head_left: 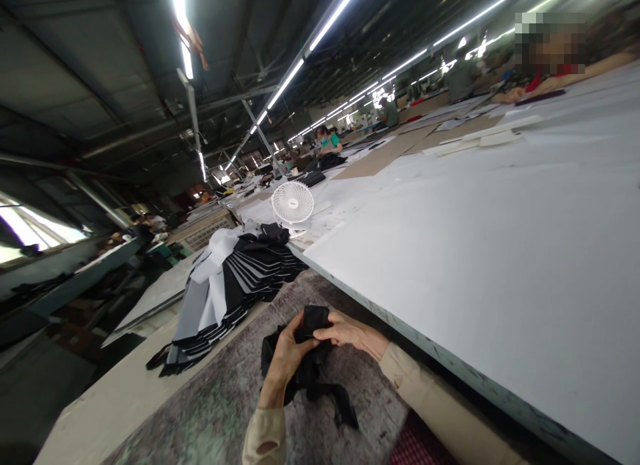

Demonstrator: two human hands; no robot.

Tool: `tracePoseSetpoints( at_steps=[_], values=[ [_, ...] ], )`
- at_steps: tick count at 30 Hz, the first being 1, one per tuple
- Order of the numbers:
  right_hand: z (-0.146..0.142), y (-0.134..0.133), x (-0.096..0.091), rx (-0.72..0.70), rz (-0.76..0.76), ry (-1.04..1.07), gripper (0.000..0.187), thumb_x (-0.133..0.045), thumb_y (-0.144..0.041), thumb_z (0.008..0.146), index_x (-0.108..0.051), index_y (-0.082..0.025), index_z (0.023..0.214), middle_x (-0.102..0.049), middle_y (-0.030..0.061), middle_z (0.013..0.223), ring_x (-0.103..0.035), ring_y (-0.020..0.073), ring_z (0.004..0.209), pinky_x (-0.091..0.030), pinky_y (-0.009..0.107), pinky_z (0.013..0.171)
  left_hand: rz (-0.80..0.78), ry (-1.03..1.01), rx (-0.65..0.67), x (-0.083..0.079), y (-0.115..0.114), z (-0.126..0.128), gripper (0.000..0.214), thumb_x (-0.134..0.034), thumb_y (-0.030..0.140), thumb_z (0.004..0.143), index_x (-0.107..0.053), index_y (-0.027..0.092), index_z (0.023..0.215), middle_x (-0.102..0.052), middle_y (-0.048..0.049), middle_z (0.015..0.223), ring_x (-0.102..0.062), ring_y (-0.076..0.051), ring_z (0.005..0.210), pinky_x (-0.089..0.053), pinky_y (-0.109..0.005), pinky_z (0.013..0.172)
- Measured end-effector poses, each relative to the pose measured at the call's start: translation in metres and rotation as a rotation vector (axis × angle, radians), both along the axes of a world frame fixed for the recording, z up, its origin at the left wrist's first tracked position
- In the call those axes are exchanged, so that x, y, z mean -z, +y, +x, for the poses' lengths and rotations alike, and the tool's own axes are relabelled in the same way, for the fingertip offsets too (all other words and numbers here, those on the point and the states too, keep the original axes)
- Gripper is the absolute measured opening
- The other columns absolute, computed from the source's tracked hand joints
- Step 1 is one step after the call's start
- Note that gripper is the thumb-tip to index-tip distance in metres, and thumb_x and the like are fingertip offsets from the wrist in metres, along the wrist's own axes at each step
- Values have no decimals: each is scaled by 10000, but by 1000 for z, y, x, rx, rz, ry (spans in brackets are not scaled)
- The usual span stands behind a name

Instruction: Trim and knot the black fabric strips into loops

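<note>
Sleeves (440, 401) flank black cloth (311, 370); stack (243, 278), fan (293, 203) beyond.

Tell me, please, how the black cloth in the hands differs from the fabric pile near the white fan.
The black cloth is bunched, while the fabric pile spreads in overlapping layers. The cloth looks all black; the pile mixes black, grey and white. The left hand and right hand grip the cloth; neither touches the pile. Both include black material.

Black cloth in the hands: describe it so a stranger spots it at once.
Beside the big white-topped table, find the lower mottled surface. There the left hand and right hand hold the black cloth: crumpled, with a strip trailing, unlike the fanned pile beyond.
</note>
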State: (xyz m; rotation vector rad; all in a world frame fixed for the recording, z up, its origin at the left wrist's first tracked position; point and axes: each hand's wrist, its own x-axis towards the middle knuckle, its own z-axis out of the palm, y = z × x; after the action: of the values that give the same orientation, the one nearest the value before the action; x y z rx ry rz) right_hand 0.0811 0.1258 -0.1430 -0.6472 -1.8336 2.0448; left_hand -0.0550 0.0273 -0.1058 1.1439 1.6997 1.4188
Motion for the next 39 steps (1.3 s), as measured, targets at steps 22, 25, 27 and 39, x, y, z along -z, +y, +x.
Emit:
tracePoseSetpoints(
  at_steps=[22, 25, 27, 39],
  values=[
    [4, 7, 3, -45, -16, 38, 270, -656, -367, 723, -623, -141, 867, -493, -31, 617, -417, 55, 515, -288, 164, 447, -4, 258, 131, -11, 0, 2, 532, -720, 133, 585, -676, 258, 1100, -620, -41, 1162, -512, -240, 1153, -326, -364, 1038],
    [4, 7, 3, -59, -47, 57, 297, -675, -353, 704, -627, -154, 920, -511, -30, 654, -407, 44, 507, -273, 157, 436, -33, 250, 217, -11, 0, 3, 525, -706, 132, 605, -670, 246, 1117, -617, -58, 1177, -507, -252, 1165, -303, -389, 1057],
    [4, 6, 3, -77, -122, 75, 305, -687, -353, 690, -619, -151, 907, -502, -36, 639, -375, 32, 472, -230, 156, 411, -43, 246, 249, -13, 1, 3, 523, -698, 134, 621, -662, 241, 1132, -606, -63, 1200, -499, -253, 1178, -293, -392, 1065],
    [10, 11, -24, -125, -207, 461, 424, -597, -515, 777, -628, -100, 859, -514, -4, 624, -288, 22, 408, -215, 184, 390, -43, 249, 56, 16, -6, -19, 470, -686, 129, 610, -684, 218, 1072, -647, -54, 1143, -548, -243, 1121, -337, -397, 1041]
  ],
)
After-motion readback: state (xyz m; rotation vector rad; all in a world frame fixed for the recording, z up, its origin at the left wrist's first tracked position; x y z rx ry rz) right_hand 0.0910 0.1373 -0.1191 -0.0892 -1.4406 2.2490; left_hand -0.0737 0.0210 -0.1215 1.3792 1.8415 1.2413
